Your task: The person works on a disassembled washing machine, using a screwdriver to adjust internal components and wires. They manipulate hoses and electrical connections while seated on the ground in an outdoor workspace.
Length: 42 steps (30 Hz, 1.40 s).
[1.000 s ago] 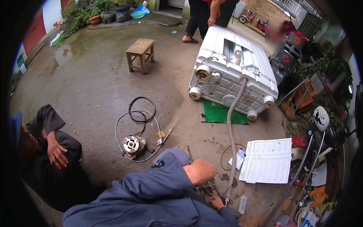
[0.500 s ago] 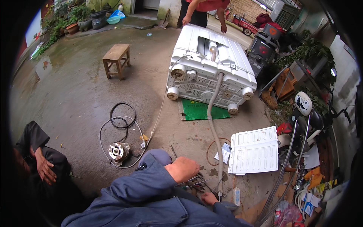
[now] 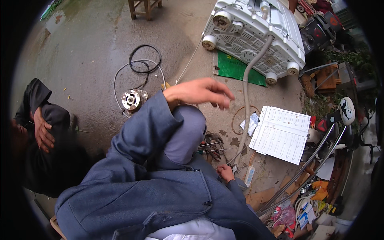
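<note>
My left hand (image 3: pixel 199 92) hovers above my raised knee, palm down, fingers spread, holding nothing. My right hand (image 3: pixel 226 173) is low by the ground next to my leg, fingers curled beside the lower end of a grey drain hose (image 3: pixel 245 105); whether it grips anything is unclear. Several pliers and thin metal tools (image 3: pixel 214 146) lie on the concrete just above that hand. The hose runs up to a white washing machine (image 3: pixel 256 36) lying on its side on a green mat (image 3: pixel 236 69).
A white ribbed panel (image 3: pixel 282 134) lies right of the hose. A round motor (image 3: pixel 131 99) with white wire and a black cable coil (image 3: pixel 145 64) sit left. Another person (image 3: pixel 44 132) crouches at far left. A stool (image 3: pixel 144 6) stands behind; a scooter (image 3: pixel 346 112) and clutter fill the right.
My left hand has lifted off my knee and stretched forward with fingers spread. The view has tipped down and closer, and the person standing behind the washing machine has left the frame.
</note>
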{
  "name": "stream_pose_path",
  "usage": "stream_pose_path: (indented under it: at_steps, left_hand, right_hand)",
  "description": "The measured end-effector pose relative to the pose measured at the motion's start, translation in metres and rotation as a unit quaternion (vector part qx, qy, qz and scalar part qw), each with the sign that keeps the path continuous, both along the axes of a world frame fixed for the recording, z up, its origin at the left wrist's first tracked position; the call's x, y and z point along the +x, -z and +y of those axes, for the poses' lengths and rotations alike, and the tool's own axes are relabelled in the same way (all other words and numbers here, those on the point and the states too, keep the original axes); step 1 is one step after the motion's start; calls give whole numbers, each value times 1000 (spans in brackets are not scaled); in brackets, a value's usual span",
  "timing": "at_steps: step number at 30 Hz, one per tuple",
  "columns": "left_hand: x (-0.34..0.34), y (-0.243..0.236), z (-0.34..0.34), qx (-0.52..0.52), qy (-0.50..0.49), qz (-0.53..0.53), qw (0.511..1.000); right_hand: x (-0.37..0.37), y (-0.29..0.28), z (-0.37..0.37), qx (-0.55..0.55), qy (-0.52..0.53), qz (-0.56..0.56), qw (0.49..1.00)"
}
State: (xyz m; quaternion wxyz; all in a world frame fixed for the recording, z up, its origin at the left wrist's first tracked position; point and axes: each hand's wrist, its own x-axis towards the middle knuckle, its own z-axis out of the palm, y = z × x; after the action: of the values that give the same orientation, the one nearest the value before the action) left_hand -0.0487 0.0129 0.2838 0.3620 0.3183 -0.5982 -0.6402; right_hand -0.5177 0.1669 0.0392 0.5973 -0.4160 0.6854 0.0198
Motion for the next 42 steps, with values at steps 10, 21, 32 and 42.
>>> stream_pose_path:
  at_steps: [10,21,32,42]
  left_hand:
    - [81,333,-43,208,-502,-207,813]
    - [87,372,-128,273,-413,-364,789]
    - [99,281,-115,341,-420,124,832]
    - [153,85,76,141,-675,243,682]
  right_hand:
    - [-27,-15,26,-33,-18,22,999]
    - [-69,-4,50,26,-106,131,985]
    - [-39,-25,56,-40,-135,143,980]
    - [-6,-12,-19,-13,14,50,999]
